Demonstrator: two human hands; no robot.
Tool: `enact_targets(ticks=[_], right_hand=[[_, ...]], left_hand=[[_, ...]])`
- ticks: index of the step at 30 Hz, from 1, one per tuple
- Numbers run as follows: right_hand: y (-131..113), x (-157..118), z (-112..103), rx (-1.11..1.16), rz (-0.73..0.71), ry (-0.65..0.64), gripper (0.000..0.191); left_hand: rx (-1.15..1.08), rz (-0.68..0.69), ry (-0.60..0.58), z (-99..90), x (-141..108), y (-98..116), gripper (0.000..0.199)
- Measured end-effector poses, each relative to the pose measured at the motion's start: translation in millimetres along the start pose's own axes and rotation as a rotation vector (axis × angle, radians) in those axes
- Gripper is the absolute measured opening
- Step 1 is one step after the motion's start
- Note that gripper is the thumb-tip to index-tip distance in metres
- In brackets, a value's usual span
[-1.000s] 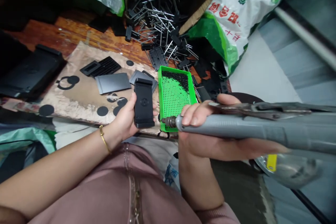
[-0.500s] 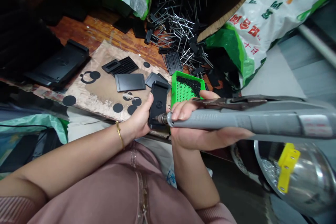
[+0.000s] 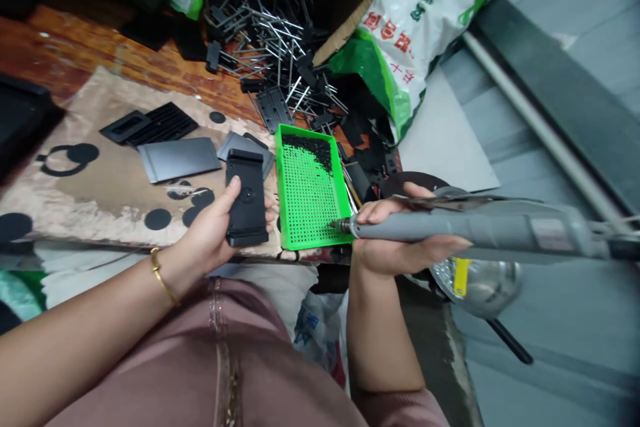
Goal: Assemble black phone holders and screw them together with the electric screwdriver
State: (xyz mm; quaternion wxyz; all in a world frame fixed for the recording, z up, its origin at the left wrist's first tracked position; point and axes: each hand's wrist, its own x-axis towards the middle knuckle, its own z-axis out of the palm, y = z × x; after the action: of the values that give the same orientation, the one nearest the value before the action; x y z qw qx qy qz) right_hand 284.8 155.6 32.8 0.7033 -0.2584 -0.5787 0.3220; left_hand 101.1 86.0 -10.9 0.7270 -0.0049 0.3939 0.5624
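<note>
My left hand (image 3: pixel 209 228) holds a black plastic phone holder (image 3: pixel 247 197) upright, with the fingers behind it and the thumb on its face. My right hand (image 3: pixel 395 235) grips a grey rotary power tool (image 3: pixel 480 227) with a metal chuck (image 3: pixel 343 226) at its tip. A pair of dark metal pliers (image 3: pixel 450 201) lies along the tool's top under my right fingers. The chuck points left, just over the lower right corner of a green perforated tray (image 3: pixel 310 203), and stands apart from the phone holder. Black granules (image 3: pixel 306 150) lie heaped at the tray's far end.
A brown paper sheet (image 3: pixel 75 203) on a wooden table (image 3: pixel 75 47) carries black plates and discs. Behind it, a cardboard box (image 3: pixel 345 20) spills metal pins and black parts. A printed green-and-white sack (image 3: pixel 415 20) stands right; a steel bowl (image 3: pixel 475 288) sits below the tool.
The tool has moved right, away from the phone holder, and its tip now sits by the green tray. The whole scene has shifted left in view as my head turned.
</note>
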Motion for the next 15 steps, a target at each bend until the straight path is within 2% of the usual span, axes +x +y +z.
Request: enact_targets(ticks=[5,10,15], right_hand=[[14,-11,-17,-0.136,0.026,0.050,0.053],[20,-13,-19,-0.144,0.024,0.111,0.053],[24,-13,-19,-0.124,0.061,0.114,0.053]], left_hand=[[0.018,0.028,0.027,3.6,0,0,0.043],[0.018,0.033,-0.013,1.8,0,-1,0.041],[0.001,0.034,0.001,0.9,1,-2,0.041]])
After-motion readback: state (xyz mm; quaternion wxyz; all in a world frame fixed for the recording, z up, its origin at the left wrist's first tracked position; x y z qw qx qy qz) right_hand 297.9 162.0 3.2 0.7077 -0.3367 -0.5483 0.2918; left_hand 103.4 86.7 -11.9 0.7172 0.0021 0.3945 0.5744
